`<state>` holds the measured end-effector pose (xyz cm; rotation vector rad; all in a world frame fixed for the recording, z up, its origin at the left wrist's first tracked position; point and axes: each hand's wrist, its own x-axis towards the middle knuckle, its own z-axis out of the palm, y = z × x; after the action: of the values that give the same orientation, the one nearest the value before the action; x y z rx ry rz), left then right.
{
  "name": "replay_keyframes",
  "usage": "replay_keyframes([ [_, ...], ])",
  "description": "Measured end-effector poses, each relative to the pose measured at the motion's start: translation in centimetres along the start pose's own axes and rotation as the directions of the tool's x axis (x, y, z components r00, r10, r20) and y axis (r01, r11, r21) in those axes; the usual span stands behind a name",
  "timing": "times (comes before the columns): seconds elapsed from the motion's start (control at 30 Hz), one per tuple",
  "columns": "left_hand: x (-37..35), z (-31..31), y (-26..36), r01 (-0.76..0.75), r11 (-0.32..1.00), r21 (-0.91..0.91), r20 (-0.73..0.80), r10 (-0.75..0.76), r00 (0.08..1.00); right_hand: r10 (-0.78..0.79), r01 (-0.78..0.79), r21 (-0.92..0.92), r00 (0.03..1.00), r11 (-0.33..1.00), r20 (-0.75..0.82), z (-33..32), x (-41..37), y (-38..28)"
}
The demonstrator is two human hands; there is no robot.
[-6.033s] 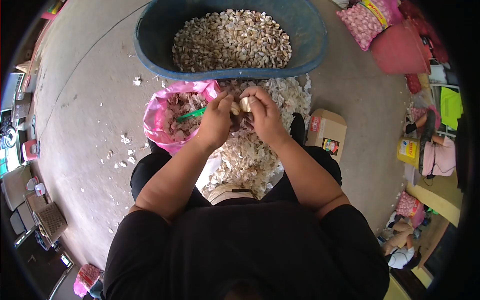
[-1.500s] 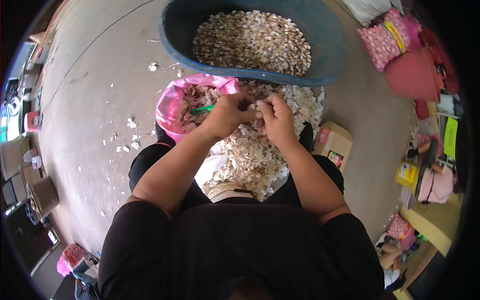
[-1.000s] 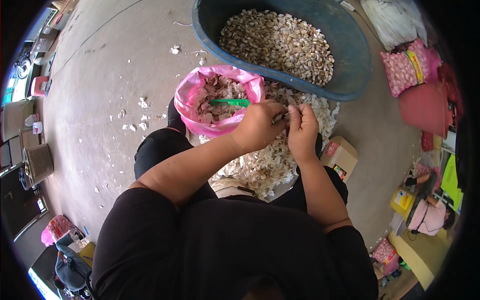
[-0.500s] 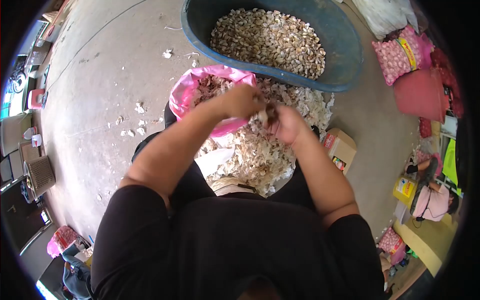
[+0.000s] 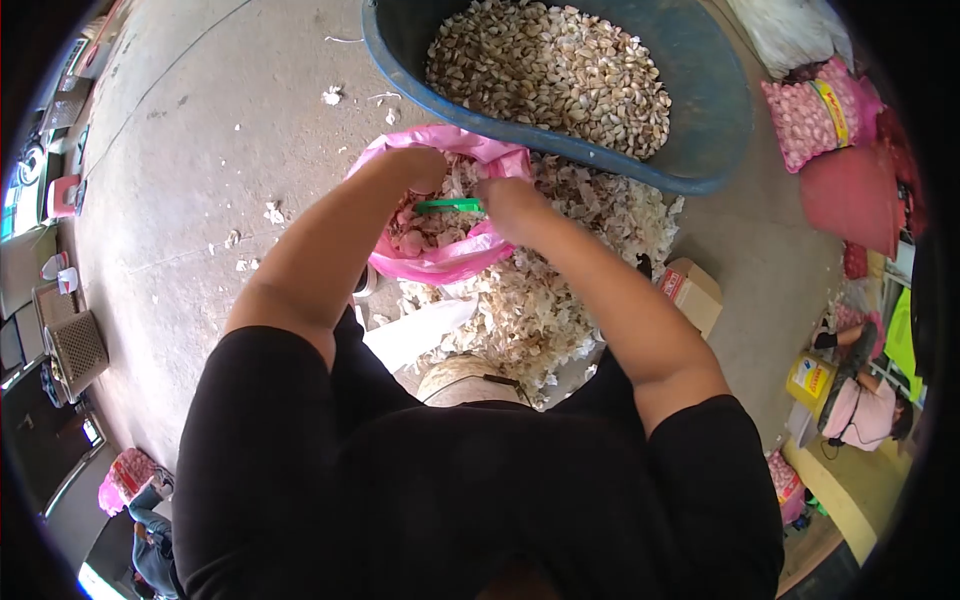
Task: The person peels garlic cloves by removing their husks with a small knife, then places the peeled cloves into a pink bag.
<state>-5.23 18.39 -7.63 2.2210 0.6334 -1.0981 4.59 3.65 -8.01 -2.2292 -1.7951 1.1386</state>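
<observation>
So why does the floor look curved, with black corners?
Head view: fisheye lens bows the concrete floor and blue tub rim, leaving black corners; daylight even, shadows soft; left hand and right hand at the pink bag slightly blurred.

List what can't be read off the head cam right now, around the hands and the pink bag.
All head view:
- Left hand: fingers dip into the pink bag, so any grip is hidden.
- Right hand: its back faces the camera, so anything in the palm is hidden.
- Green tool: one end is under the right hand, type unclear.
- Blue tub: far rim cut off by the top edge.
- Cardboard box: print too small to read.
</observation>
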Motion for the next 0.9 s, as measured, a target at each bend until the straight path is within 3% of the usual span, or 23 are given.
replay_keyframes([
  [0.03,0.4,0.8,-0.1,-0.026,0.984,0.175,-0.214,0.064,0.975,-0.032,0.021,-0.084,0.990,0.996,-0.140,2.4,0.6,0.0],
  [0.07,2.7,2.4,-1.1,-0.001,0.981,0.193,-0.394,0.078,0.916,-0.078,0.029,-0.175,0.958,0.984,-0.275,4.5,1.0,0.2],
  [0.1,4.3,3.6,-1.2,0.076,0.995,0.065,-0.499,-0.034,0.866,-0.136,0.026,-0.267,0.905,0.963,-0.402,5.5,1.4,0.3],
  [0.17,6.7,4.9,-0.6,0.185,0.960,-0.212,-0.642,-0.279,0.714,-0.134,0.054,-0.313,0.962,0.948,-0.237,5.1,1.1,-0.5],
  [0.23,7.5,4.9,-0.1,0.182,0.926,-0.332,-0.603,-0.357,0.714,-0.200,0.149,-0.384,0.975,0.911,-0.094,5.2,1.4,-0.6],
  [0.33,6.8,4.7,0.4,0.163,0.891,-0.424,-0.567,-0.401,0.719,-0.283,0.174,-0.447,0.940,0.878,-0.191,4.4,0.2,-1.5],
  [0.4,6.6,4.8,0.1,0.136,0.905,-0.403,-0.575,-0.366,0.732,-0.141,0.098,-0.352,0.985,0.931,-0.098,2.3,-1.4,-2.0],
  [0.43,5.8,4.9,0.2,0.140,0.920,-0.366,-0.636,-0.357,0.684,-0.070,0.054,-0.304,0.997,0.951,-0.044,1.1,-2.4,-2.0],
  [0.53,4.0,3.8,-1.5,0.067,0.969,-0.239,-0.477,-0.177,0.861,0.172,-0.172,-0.121,0.985,0.978,-0.013,-1.4,-6.5,-0.8],
  [0.57,2.8,3.2,-1.6,0.080,0.988,-0.132,-0.491,-0.136,0.861,0.162,-0.162,-0.016,0.987,0.987,0.017,-2.9,-8.0,-0.7],
  [0.6,2.0,2.9,-2.4,-0.045,0.918,-0.393,-0.436,-0.143,0.889,0.146,-0.149,0.088,0.988,0.985,0.043,-4.5,-9.6,-0.8],
  [0.63,1.0,2.5,-3.3,-0.152,0.766,-0.624,-0.381,-0.129,0.915,0.125,-0.136,0.193,0.990,0.972,0.068,-5.4,-11.0,-0.6],
  [0.67,0.2,2.1,-3.7,-0.230,0.547,-0.805,-0.333,-0.094,0.938,0.189,-0.207,0.429,0.978,0.879,0.083,-5.6,-12.1,-0.2],
  [0.73,-3.3,1.1,-2.2,-0.254,0.218,-0.942,-0.276,-0.073,0.959,0.275,-0.285,0.802,0.949,0.525,0.157,-5.5,-13.8,0.4],
  [0.77,-5.7,0.5,-1.0,-0.249,0.086,-0.965,-0.253,-0.038,0.967,0.242,-0.159,0.941,0.966,0.298,0.086,-5.2,-14.8,0.1],
  [0.8,-7.9,0.0,0.5,-0.230,-0.048,-0.972,-0.230,0.003,0.973,0.237,-0.111,0.941,0.971,0.319,0.034,-5.2,-15.7,-0.4],
  [0.9,-12.1,-0.4,4.2,-0.257,-0.201,-0.945,-0.270,0.036,0.962,0.206,0.055,0.897,0.965,0.439,-0.160,-4.6,-16.9,-1.2],
])
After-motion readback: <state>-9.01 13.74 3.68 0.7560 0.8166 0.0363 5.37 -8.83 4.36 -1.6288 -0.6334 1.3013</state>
